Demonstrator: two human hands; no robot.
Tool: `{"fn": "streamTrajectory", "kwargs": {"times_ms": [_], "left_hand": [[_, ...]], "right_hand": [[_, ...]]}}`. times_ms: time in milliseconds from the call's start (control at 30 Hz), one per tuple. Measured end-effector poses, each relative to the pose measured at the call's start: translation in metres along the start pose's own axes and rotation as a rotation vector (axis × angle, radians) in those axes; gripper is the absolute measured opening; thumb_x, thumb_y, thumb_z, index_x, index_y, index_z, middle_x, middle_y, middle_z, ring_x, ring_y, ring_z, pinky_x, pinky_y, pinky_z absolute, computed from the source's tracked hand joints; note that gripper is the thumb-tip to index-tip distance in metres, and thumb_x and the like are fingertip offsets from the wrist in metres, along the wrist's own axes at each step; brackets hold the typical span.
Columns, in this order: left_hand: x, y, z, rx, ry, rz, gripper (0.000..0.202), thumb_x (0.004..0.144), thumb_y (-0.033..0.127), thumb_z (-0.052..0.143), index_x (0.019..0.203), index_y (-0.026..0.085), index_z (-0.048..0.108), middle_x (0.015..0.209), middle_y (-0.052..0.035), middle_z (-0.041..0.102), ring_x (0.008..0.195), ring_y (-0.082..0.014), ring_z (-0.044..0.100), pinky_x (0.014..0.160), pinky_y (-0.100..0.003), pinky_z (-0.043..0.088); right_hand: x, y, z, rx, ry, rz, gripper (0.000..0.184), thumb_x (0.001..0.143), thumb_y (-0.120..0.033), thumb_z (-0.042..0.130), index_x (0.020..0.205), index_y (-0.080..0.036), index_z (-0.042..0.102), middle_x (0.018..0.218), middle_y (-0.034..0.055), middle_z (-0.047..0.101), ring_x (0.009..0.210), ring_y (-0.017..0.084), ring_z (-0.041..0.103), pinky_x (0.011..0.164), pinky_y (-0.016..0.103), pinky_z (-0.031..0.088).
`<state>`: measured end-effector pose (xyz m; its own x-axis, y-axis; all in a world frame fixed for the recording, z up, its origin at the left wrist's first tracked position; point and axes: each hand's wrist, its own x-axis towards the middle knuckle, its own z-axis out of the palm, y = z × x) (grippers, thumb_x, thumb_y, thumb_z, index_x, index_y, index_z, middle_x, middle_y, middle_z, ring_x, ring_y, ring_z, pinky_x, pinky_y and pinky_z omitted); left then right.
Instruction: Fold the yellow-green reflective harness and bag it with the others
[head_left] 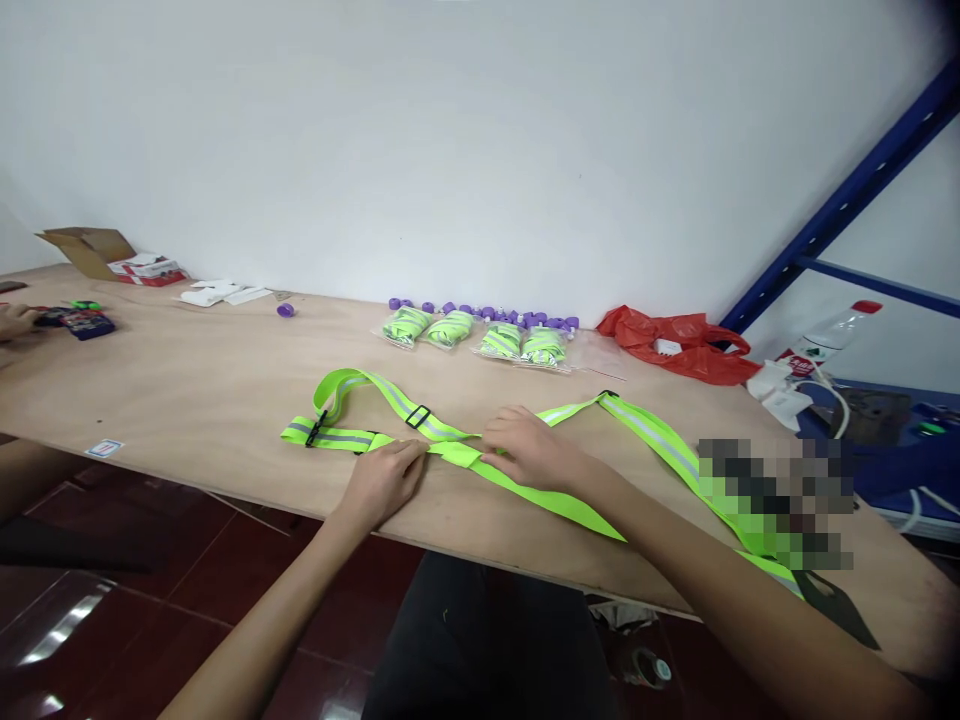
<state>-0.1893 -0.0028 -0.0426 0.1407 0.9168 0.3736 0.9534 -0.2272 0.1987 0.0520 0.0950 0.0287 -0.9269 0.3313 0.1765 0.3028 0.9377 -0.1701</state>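
A neon yellow-green reflective strap harness (390, 400) with grey stripes and black buckles lies spread on the wooden table (210, 390). My left hand (386, 478) rests on the strap near the table's front edge, fingers closed on the webbing. My right hand (529, 448) lies just right of it, fingers curled down over the same strap where the bands cross. One band runs off to the right toward a blurred patch.
Several bagged folded green straps (480, 335) lie at the back, with purple pieces (487, 312) behind them. A red plastic bag (679, 342), a bottle (832, 335) and blue shelving (847, 200) stand at right. Another person's hand (15, 320) and a cardboard box (86, 250) are far left.
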Motion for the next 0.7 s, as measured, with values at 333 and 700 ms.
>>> {"fn": "streamTrajectory", "kwargs": {"times_ms": [333,700], "left_hand": [[0.015,0.018,-0.012,0.111,-0.124,-0.216,0.022,0.093,0.024,0.044,0.092,0.02,0.066,0.08,-0.0065,0.073,0.068,-0.0219,0.067,0.056,-0.027,0.036],[0.014,0.031,-0.005,-0.061,-0.104,-0.042,0.037,0.096,0.026,0.047,0.129,0.027,0.064,0.118,-0.0097,0.07,0.089,-0.0232,0.071,0.078,-0.031,0.053]], "right_hand": [[-0.039,-0.015,0.016,-0.181,-0.074,-0.172,0.013,0.091,-0.019,0.054,0.087,-0.019,0.067,0.115,0.0102,0.066,0.104,0.024,0.055,0.093,0.041,0.037],[-0.039,-0.017,0.023,0.177,-0.023,0.179,0.017,0.096,-0.033,0.054,0.091,-0.019,0.063,0.095,0.0061,0.069,0.089,0.02,0.06,0.081,0.033,0.042]]}}
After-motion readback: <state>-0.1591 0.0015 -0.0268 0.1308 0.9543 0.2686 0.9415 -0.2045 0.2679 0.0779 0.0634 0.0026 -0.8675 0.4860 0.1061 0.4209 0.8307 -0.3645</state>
